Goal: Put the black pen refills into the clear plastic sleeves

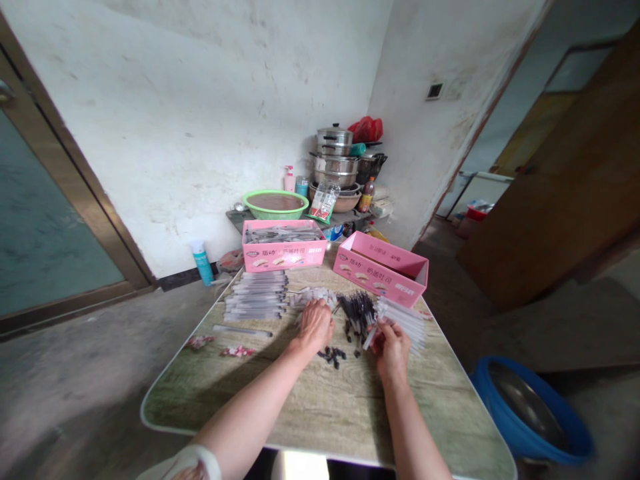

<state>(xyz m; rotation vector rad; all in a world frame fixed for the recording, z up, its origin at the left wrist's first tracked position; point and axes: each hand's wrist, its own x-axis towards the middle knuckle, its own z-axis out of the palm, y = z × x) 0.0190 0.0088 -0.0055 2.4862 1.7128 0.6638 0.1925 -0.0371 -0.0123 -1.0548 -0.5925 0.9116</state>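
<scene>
Tube (369,337), pale and slim, sits in the fingertips of the right hand (393,348), near the right half of the table (345,417). Its long axis slants, the free end pointing toward the wearer and to the left, clear of the fingers. The right hand's fingers are closed on it; the left hand (316,325) is the farther of the two, at a heap of small white pieces (314,293). Left fingers are bent downward; whether they grip a piece cannot be told.

Between the hands lie a bundle of black sticks (359,308) and, nearer the wearer, loose black caps (334,356). Clear tubes (411,323) lie side by side just beyond the right hand.

Pose: right forearm reaches nearly straight forward, wrist low; left forearm crosses diagonally from the lower left, back of the hand up. Two pink boxes (285,257) stand at the far edge.
</scene>
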